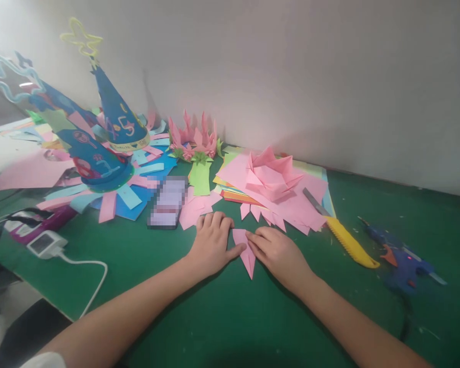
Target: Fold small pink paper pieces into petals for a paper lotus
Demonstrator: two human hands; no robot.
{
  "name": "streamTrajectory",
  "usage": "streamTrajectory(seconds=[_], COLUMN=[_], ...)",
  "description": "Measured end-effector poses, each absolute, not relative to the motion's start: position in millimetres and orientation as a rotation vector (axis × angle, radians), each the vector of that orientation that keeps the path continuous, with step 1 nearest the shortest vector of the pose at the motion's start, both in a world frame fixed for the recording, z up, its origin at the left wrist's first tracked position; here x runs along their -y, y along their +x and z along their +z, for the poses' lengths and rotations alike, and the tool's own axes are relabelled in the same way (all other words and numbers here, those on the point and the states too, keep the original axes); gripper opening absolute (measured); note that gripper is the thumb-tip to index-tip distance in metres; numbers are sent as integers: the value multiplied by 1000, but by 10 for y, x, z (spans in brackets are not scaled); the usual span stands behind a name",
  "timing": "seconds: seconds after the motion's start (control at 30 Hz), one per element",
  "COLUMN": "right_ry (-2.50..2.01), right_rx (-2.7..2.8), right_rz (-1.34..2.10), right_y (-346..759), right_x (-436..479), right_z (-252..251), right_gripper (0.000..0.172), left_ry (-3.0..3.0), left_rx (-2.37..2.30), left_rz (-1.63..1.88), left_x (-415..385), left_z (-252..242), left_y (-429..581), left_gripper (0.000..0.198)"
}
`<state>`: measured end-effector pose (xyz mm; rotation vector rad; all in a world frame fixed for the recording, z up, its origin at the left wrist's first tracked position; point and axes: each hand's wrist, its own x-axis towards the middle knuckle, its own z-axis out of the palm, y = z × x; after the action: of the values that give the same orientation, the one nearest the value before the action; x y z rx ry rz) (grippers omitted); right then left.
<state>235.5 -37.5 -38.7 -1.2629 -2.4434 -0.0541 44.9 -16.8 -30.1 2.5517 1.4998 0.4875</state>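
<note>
A small piece of folded pink paper (249,263) lies on the green table, its narrow point towards me and a crease down its middle. My left hand (211,246) rests at its left side, with the thumb pressing on the paper and the other fingers curled onto the tabletop. From the right, my right hand (279,254) pinches the paper's upper right edge, its fingers close together. Parts of the paper's sides are hidden beneath my fingers.
Behind my hands, a pink paper flower (272,174) sits on stacked paper sheets (230,174). A yellow-handled cutter (350,243) and a blue glue gun (402,258) lie right. A phone (168,202), decorated cone hats (117,105), a pink paper crown (194,143) and a white charger (46,245) are left.
</note>
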Motion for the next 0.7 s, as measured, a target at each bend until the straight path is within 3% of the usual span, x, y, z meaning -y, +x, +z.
streamTrajectory(seconds=[0.27, 0.43, 0.7], right_ry=[-1233, -1254, -1247], right_rx=[2552, 2493, 2461], right_rz=[-316, -245, -104], right_y=[2305, 2294, 2284], right_x=[445, 443, 440], right_z=[-342, -339, -347], right_gripper=[30, 29, 26], left_ry=[2413, 2142, 2169], left_rx=[-1407, -1296, -1198], left_rz=[466, 670, 785], left_x=[117, 124, 93], left_z=[-263, -283, -359], left_y=[477, 527, 511], left_gripper=[27, 30, 12])
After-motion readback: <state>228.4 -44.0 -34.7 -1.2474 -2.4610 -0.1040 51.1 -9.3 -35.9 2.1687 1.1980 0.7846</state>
